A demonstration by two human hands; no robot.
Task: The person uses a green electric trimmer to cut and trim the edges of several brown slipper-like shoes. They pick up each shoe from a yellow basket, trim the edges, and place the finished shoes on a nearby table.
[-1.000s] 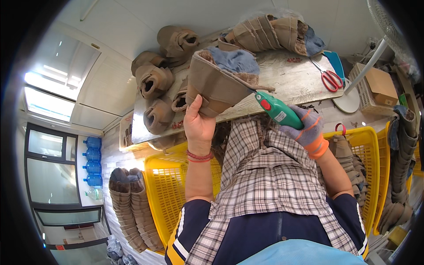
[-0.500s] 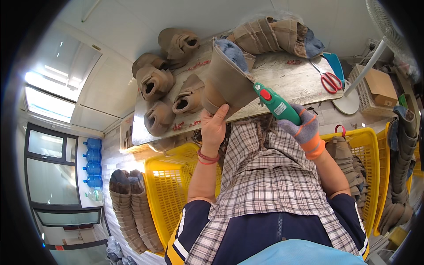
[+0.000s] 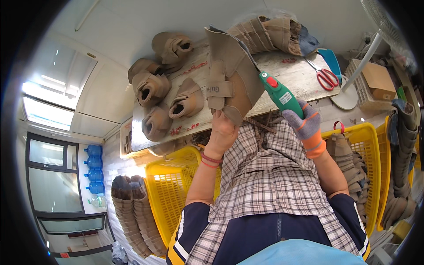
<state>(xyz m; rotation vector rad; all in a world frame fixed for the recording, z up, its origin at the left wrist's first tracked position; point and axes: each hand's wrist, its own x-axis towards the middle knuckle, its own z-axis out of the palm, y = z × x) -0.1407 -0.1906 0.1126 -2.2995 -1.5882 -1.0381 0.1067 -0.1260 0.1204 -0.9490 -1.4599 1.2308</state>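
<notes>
The left hand [image 3: 224, 130] grips the tan boot [image 3: 229, 75] upright by its sole, presenting its edge to the green power tool [image 3: 279, 93] clasped in the gloved right hand [image 3: 304, 124].

Tan boot [image 3: 229, 84], tall suede-like shaft w/ a strap across it, was held upright over the workbench, grey lining visible at top edge. Green handheld power tool [image 3: 278, 93], red button on its body, lay angled w/ its tip touching the boot's right side.

Bright, even daylight; the windows [image 3: 48, 104] at left blow out into glare. Fisheye bending and perhaps slight softness toward the black rim.
</notes>
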